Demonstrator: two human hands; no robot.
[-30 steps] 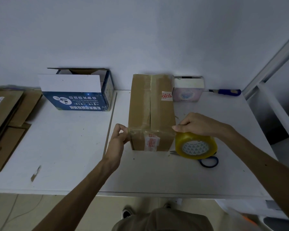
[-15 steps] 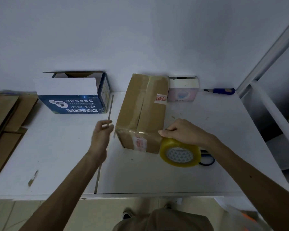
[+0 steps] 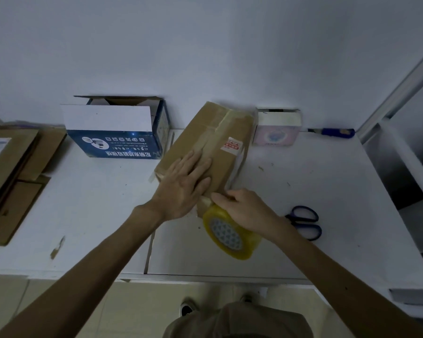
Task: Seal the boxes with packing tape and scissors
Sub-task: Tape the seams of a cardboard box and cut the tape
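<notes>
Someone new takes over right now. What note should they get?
Left hand: flat, pressing the top of the brown cardboard box.
Right hand: grips the yellow packing tape roll at the box's near corner.
Blue-handled scissors lie on the white table, right of the roll.
Done: tape runs along the box's top seam.
To do: cut the tape; the blue-and-white box is open.

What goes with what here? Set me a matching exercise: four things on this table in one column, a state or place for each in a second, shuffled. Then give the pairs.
Column one
1. brown box
2. tape roll
3. scissors
4. blue box

Column two
A. top flaps open
B. held by the right hand
C. pressed under the flat left hand
D. lying untouched on the table

Pairs: 1-C, 2-B, 3-D, 4-A
</notes>
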